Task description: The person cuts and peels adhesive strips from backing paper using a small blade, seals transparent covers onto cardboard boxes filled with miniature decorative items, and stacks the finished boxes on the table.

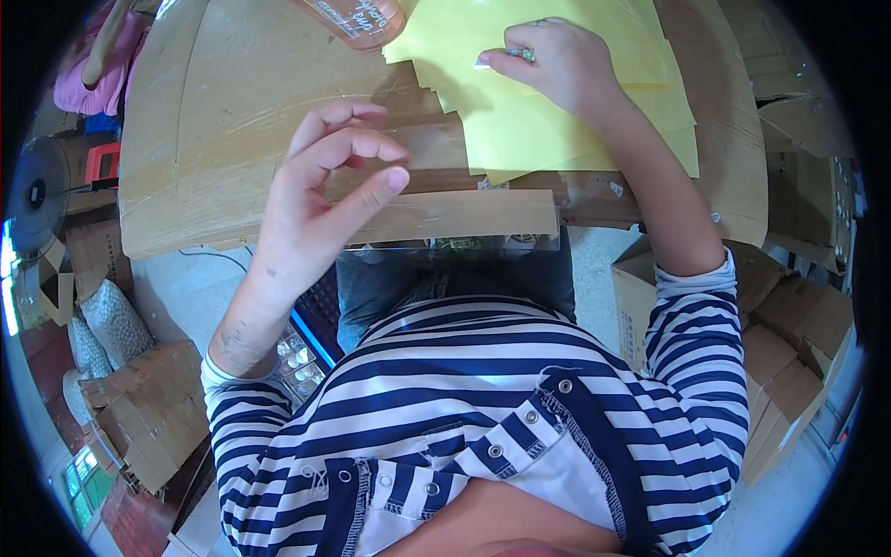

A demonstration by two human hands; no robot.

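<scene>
While flat, sheets (557, 139) beneath right hand (562, 67)

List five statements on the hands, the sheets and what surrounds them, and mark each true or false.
1. The right hand is over the yellow sheets. True.
2. The left hand grips a yellow sheet. False: nothing shows in its grasp.
3. The right hand holds a small patterned object. True.
4. The sleeves are plain red. False: they are striped navy and white.
5. A reddish container is at the far left of the sheets. True.
</scene>
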